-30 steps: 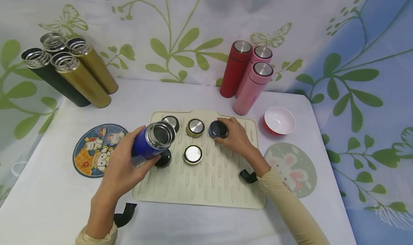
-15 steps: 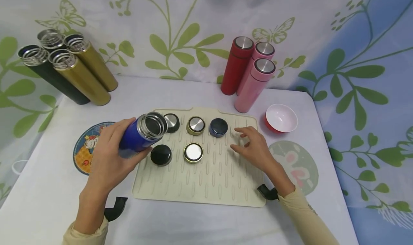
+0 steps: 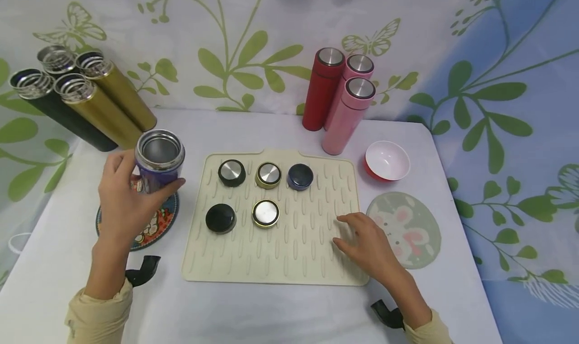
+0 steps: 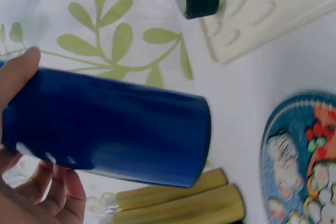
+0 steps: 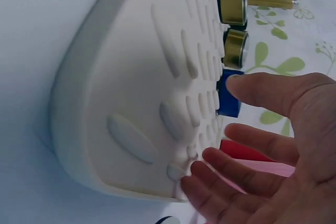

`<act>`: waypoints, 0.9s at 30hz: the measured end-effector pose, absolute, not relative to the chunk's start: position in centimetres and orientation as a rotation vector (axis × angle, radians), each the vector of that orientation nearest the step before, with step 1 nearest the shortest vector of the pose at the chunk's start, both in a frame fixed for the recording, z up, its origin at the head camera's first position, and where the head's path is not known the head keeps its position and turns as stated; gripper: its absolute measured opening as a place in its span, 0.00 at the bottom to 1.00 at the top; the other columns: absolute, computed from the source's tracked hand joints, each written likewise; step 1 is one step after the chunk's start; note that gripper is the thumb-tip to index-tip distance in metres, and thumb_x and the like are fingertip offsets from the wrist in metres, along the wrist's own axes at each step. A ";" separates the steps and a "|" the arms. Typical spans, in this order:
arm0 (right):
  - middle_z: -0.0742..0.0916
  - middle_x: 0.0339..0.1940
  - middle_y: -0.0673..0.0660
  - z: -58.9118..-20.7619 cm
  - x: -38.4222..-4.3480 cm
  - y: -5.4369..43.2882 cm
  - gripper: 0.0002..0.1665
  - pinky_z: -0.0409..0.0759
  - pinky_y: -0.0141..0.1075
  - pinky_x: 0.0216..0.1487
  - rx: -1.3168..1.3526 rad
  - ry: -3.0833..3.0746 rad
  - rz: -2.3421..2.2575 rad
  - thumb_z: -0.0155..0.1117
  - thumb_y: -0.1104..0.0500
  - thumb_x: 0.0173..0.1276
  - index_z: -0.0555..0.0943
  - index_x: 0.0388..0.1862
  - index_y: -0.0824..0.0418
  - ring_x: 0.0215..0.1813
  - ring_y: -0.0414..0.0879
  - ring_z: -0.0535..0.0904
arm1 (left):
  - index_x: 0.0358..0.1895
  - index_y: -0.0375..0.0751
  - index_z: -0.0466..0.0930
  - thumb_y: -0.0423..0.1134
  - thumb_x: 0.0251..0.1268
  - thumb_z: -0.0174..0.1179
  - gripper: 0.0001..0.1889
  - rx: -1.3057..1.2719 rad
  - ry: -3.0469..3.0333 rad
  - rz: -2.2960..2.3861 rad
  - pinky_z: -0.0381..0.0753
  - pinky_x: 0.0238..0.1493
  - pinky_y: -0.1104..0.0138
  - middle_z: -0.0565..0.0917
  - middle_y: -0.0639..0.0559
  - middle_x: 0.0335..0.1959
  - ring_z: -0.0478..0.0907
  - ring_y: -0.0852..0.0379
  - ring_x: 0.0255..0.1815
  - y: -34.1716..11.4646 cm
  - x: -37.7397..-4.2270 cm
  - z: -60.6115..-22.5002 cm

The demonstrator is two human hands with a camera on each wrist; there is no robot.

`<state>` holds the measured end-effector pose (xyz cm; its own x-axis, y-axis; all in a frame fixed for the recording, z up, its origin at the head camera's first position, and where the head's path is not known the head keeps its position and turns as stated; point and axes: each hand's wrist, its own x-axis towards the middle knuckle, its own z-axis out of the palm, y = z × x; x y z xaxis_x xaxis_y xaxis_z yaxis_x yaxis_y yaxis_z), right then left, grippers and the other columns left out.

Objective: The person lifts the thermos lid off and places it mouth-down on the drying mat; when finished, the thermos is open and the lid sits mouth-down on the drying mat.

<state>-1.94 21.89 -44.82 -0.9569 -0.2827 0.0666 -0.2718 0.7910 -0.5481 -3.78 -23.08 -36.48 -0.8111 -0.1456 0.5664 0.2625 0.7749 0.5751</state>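
Observation:
My left hand [image 3: 124,198] grips a lidless blue thermos flask [image 4: 115,124], raised above the cartoon coaster [image 3: 158,228] with its steel mouth facing up. Over the right side of the cream ridged mat [image 3: 307,258], my right hand [image 3: 368,243] holds nothing, its fingers loosely bent and apart. A blue lid [image 3: 300,176] sits on the mat's back row, beside a gold lid [image 3: 268,175] and a black lid [image 3: 232,172] with silver tops. In front of these lie another black lid [image 3: 220,218] and a gold-rimmed lid [image 3: 266,213].
Lidless gold flasks [image 3: 104,115] and dark green flasks [image 3: 59,107] stand at the back left. A red flask [image 3: 322,90] and two pink flasks [image 3: 346,117], all lidded, stand at the back. On the right are a red-and-white bowl [image 3: 387,161] and a rabbit coaster [image 3: 404,228].
My right hand has let go of the blue lid and drawn back to the right and nearer me. My left hand has carried the blue flask leftward, turning it more upright.

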 end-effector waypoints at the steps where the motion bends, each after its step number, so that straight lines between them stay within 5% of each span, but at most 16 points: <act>1: 0.83 0.52 0.58 -44.7 -1.7 21.9 0.28 0.80 0.50 0.50 -0.458 2.958 -0.891 0.81 0.58 0.54 0.83 0.54 0.63 0.51 0.54 0.80 | 0.64 0.39 0.77 0.32 0.36 0.83 0.42 -0.063 -2.350 -0.912 0.65 0.44 0.74 0.74 0.39 0.50 0.66 0.61 0.55 -23.2 -4.1 -36.7; 9: 0.82 0.54 0.60 -44.6 -0.2 22.1 0.31 0.77 0.54 0.54 -0.503 3.023 -0.794 0.83 0.58 0.50 0.83 0.54 0.64 0.57 0.59 0.77 | 0.63 0.48 0.80 0.31 0.39 0.83 0.40 0.065 -2.242 -1.027 0.71 0.43 0.76 0.77 0.65 0.52 0.68 0.68 0.56 -24.1 -7.1 -37.9; 19: 0.81 0.57 0.63 -45.7 1.1 22.1 0.34 0.80 0.51 0.48 -0.546 3.069 -0.686 0.85 0.58 0.47 0.83 0.54 0.63 0.58 0.59 0.75 | 0.63 0.53 0.78 0.37 0.47 0.80 0.35 0.246 -2.167 -1.226 0.75 0.45 0.75 0.81 0.57 0.57 0.78 0.63 0.50 -24.9 -10.6 -37.7; 27: 0.81 0.57 0.62 -45.7 1.5 21.7 0.35 0.81 0.50 0.45 -0.546 3.089 -0.665 0.85 0.58 0.46 0.83 0.55 0.64 0.57 0.58 0.75 | 0.65 0.56 0.76 0.43 0.49 0.79 0.35 0.402 -2.161 -1.260 0.70 0.43 0.73 0.81 0.56 0.59 0.77 0.63 0.50 -26.1 -13.9 -38.0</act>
